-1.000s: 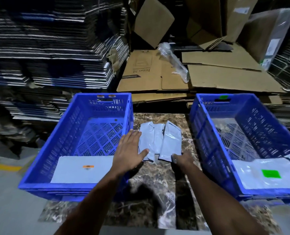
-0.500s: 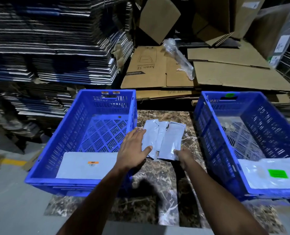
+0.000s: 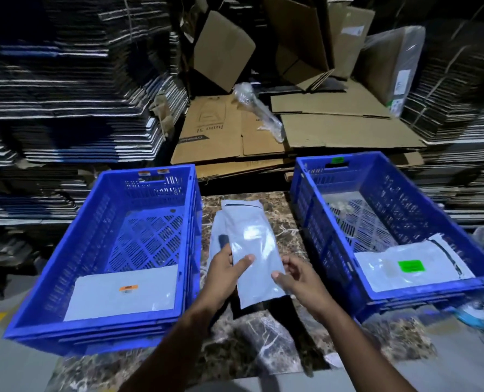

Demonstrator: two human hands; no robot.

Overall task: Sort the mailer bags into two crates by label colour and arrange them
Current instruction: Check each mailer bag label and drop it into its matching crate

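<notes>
Both hands grasp one bag point(image 3: 256, 261) over the counter point(image 3: 274, 349): left hand point(image 3: 225, 274) at its left edge, right hand point(image 3: 297, 275) at its right. Its long axis runs away from the person, midway between the crates; its label seems hidden.

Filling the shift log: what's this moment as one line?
both hands hold mailer bag | label unseen | crates: one bag each

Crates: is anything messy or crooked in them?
Mostly tidy. The green-label bag in the right crate lies slightly askew, one corner riding up the wall. The orange-label bag lies flat in the left crate.
</notes>
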